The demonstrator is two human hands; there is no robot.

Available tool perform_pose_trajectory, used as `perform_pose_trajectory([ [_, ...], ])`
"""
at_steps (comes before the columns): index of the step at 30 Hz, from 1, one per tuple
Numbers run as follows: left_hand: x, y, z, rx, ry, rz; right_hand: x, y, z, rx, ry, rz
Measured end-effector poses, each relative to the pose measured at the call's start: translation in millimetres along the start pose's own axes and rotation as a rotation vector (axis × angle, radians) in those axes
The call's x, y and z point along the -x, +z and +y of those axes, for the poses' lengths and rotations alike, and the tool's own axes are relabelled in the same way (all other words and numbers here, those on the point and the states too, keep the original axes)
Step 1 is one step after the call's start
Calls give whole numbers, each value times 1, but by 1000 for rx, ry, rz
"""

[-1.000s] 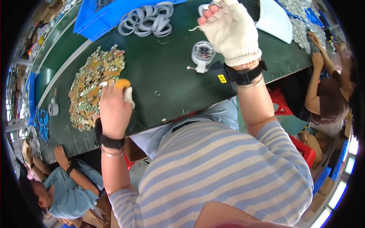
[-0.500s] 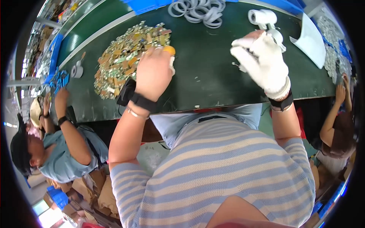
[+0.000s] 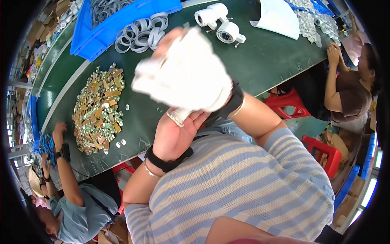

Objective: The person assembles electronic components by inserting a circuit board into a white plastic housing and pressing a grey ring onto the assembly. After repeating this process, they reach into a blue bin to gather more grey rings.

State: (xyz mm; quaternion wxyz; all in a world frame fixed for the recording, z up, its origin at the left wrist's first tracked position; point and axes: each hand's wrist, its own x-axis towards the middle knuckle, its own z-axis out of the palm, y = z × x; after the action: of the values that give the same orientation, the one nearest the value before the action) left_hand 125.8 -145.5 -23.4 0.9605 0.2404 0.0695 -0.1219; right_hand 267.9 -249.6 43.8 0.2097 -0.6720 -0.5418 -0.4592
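Observation:
My right hand (image 3: pixel 187 71), in a white glove with a bare fingertip showing, is raised over the table's front part. It is blurred by motion, so whether it holds anything is unclear. Just below it is my bare left hand (image 3: pixel 172 136), palm up, with a ring and a black wrist strap. A white fabric sleeve (image 3: pixel 175 117) appears to cover its thumb. The left fingers look spread, though their tips are hidden behind the glove. To the left lies a heap of small green and tan circuit boards (image 3: pixel 97 114).
Grey rings (image 3: pixel 140 36) lie beside a blue bin (image 3: pixel 91 38) of more rings. White camera housings (image 3: pixel 227 32) and a curved white sheet (image 3: pixel 276 18) are at the back. People work on the left (image 3: pixel 85 203) and right (image 3: pixel 349 89). Red stools (image 3: pixel 286 103) stand below the green table (image 3: pixel 268 61).
My view has turned. My left hand has left the circuit-board heap and my gloved right hand has left the white housings. Both hands are now together in front of me.

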Motion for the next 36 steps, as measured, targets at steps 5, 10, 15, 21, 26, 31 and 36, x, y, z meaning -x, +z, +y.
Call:
perform_pose_trajectory([
  [5,8,-18,-13,-9,71,16,-11,5,-45,-479,168,-29],
  [10,24,-67,-22,315,-13,-194,-33,-9,-43,-700,249,-186],
  [15,15,-42,-19,374,-50,-328,-39,-17,-35,-1245,566,-277],
  [21,3,-22,-16,160,-41,-43,-32,-14,-40,-1720,1244,-273],
  [26,21,0,14,-577,35,286,4,-31,-16,-1459,951,-380],
  [31,75,-13,75,-2151,565,652,45,-62,45,-258,731,-617],
  [36,66,-38,96,-2281,530,776,65,-43,19,-127,442,-575],
])
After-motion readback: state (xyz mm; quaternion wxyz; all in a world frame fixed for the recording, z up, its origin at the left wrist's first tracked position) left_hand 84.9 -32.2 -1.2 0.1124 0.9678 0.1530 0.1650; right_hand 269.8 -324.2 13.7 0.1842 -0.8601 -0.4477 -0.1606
